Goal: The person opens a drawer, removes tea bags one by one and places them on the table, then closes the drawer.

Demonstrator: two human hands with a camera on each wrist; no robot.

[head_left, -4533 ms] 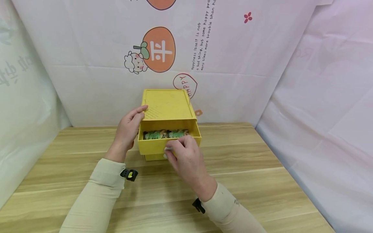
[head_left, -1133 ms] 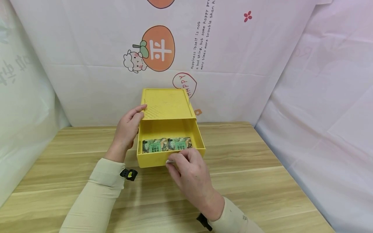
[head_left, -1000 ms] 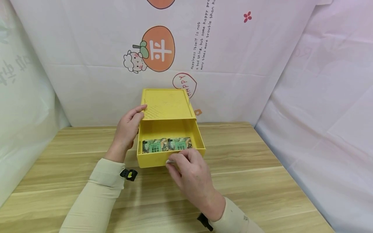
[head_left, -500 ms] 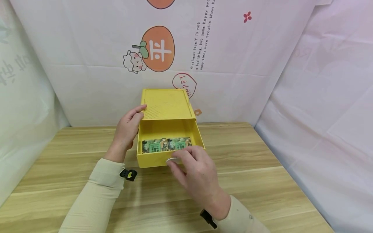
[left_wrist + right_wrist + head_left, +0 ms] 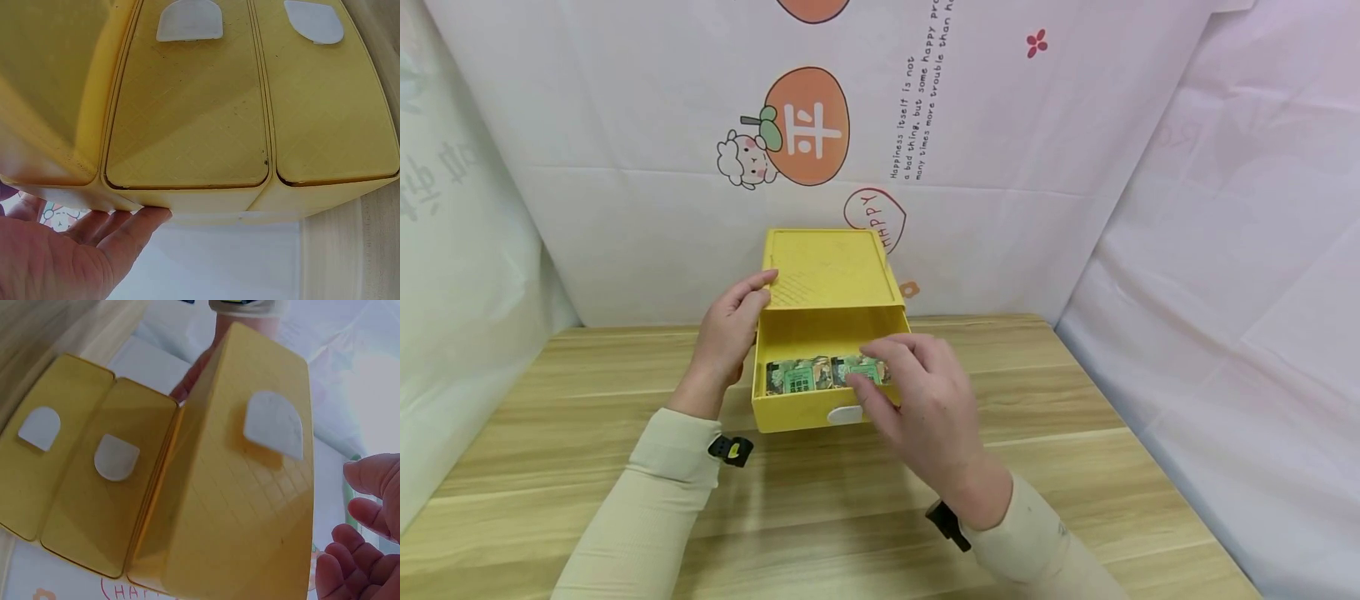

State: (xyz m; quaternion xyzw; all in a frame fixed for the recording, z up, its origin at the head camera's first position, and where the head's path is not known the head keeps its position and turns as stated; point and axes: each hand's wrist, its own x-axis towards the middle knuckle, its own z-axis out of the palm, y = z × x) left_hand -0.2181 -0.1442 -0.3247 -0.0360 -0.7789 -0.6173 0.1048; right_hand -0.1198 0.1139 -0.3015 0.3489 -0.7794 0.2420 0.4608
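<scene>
Yellow plastic makes up the cabinet [image 5: 831,267], and its top drawer [image 5: 793,414] juts out from the front, above the bench [image 5: 1037,467]. Forward of the cabinet's mouth, two green printed packs lie side by side near the drawer's front wall: the left pack [image 5: 798,375] in plain sight, the right pack [image 5: 859,367] partly covered by me. Ahead of the cabinet's right half, my right hand [image 5: 928,404] reaches over that wall, thumb and forefinger spread wide, with nothing that I can see between them; whether a tip touches the right pack I cannot tell. At the cabinet's left side, near its top, my left hand [image 5: 726,337] rests with fingers fairly straight. Under the top drawer, the cabinet's middle drawer [image 5: 194,112] and bottom drawer [image 5: 331,94] look closed. Tipping seems the main risk to me: with the drawer so far out, leaning on its front wall could make it sag or pull the cabinet forward, more so if my left hand eased off. My palm might also snag the white tab [image 5: 844,414] and jolt the drawer, and a careless pinch could knock the neighbouring pack askew.
</scene>
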